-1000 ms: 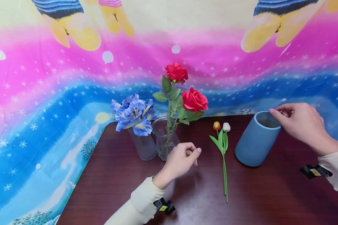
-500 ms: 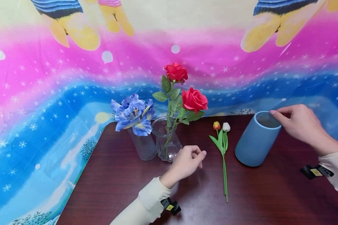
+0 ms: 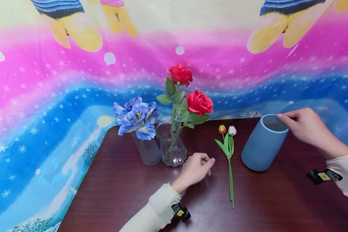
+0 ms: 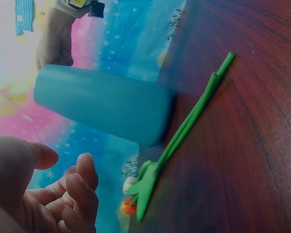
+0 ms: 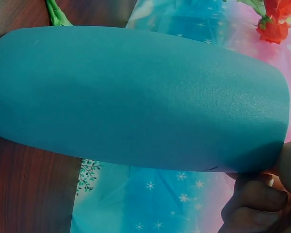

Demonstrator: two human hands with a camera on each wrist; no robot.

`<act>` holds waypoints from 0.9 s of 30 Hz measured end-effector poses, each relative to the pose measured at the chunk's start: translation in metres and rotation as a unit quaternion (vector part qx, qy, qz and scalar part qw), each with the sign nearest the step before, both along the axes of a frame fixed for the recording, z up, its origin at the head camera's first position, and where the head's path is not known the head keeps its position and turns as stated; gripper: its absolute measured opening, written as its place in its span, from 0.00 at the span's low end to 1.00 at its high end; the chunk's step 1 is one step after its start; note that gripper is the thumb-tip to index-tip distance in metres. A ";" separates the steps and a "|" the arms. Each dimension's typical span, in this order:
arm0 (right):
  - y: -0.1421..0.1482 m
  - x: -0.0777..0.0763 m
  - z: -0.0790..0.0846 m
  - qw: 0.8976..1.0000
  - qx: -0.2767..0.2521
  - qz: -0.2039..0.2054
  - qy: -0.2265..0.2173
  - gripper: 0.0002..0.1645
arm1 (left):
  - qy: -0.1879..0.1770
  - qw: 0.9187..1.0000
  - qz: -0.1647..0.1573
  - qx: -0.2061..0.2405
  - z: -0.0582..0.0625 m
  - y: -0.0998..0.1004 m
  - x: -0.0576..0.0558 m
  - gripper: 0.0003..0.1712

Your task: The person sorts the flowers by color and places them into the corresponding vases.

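A blue vase (image 3: 262,146) stands on the table at the right, its mouth facing up. My right hand (image 3: 310,127) pinches the right side of its rim between thumb and fingers; the right wrist view shows the fingers (image 5: 254,204) by that end. My left hand (image 3: 198,167) is over the table, left of two tulips (image 3: 228,151), fingers loosely bent, holding nothing. In the left wrist view a gap shows between thumb and fingers. One tulip is orange, one white; both lie with green stems (image 4: 189,119) towards the front, apart from the hand.
Behind my left hand stands a clear glass vase (image 3: 174,154) with two red roses (image 3: 200,102). Left of it a second clear vase (image 3: 149,153) holds a blue flower (image 3: 137,117). A printed cloth (image 3: 145,58) hangs along the table's back edge.
My left hand has moved a little to the right and towards the front, nearer the tulips, uncovering the glass vase's base. The right hand stays at the blue vase's rim.
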State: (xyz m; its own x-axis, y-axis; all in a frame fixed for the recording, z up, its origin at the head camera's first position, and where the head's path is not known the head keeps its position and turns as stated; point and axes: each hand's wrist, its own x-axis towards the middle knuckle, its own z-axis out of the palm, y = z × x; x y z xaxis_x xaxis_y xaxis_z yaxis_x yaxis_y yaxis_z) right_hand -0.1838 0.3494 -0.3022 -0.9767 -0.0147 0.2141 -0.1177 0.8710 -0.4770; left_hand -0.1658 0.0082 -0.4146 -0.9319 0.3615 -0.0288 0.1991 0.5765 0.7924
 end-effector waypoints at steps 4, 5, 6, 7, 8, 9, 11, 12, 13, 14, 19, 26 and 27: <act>-0.001 -0.001 0.000 1.000 0.000 0.001 -0.003 0.29 | -0.004 1.000 0.002 -0.013 -0.004 0.006 0.000 0.22; -0.002 -0.001 0.000 1.000 -0.001 0.001 -0.004 0.29 | -0.005 1.000 0.003 -0.016 -0.004 0.008 0.000 0.22; -0.002 -0.001 0.000 1.000 -0.001 0.000 -0.005 0.29 | -0.005 1.000 0.003 -0.019 -0.005 0.010 -0.001 0.23; -0.002 0.000 0.000 1.000 -0.001 -0.001 -0.006 0.30 | -0.006 1.000 0.003 -0.020 -0.005 0.012 -0.001 0.23; -0.002 0.000 0.000 1.000 -0.001 -0.003 -0.008 0.30 | -0.008 1.000 0.003 -0.021 -0.006 0.014 -0.002 0.24; -0.002 0.000 0.000 1.000 -0.002 -0.004 -0.010 0.30 | -0.009 1.000 0.004 -0.022 -0.006 0.016 -0.002 0.24; -0.002 0.000 0.000 1.000 -0.004 -0.009 -0.011 0.30 | -0.014 1.000 0.007 -0.024 -0.007 0.020 -0.004 0.24; -0.002 0.000 0.000 1.000 -0.005 -0.011 -0.011 0.30 | -0.016 1.000 0.008 -0.025 -0.007 0.022 -0.004 0.24; -0.001 0.001 0.000 1.000 -0.007 -0.013 -0.012 0.30 | -0.019 0.999 0.010 -0.025 -0.008 0.024 -0.005 0.24; -0.001 0.001 0.000 1.000 -0.008 -0.015 -0.010 0.30 | -0.020 0.999 0.012 -0.027 -0.009 0.027 -0.005 0.24; -0.001 0.002 -0.001 1.000 -0.015 -0.018 -0.005 0.29 | -0.025 0.999 0.019 -0.032 -0.014 0.039 -0.007 0.23; -0.001 0.001 -0.001 1.000 -0.021 -0.016 -0.003 0.29 | -0.036 0.998 0.027 -0.037 -0.026 0.050 -0.015 0.23; -0.001 0.001 -0.001 1.000 -0.021 -0.017 -0.004 0.29 | -0.037 0.998 0.027 -0.038 -0.028 0.052 -0.016 0.23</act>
State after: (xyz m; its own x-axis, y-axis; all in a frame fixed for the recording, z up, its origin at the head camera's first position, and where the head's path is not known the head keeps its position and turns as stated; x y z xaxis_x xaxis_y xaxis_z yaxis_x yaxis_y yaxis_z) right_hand -0.1832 0.3482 -0.3029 -0.9780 0.0266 0.2070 -0.0856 0.8535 -0.5140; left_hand -0.1816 0.0601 -0.4421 -0.9445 0.3044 -0.1239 0.1082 0.6441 0.7573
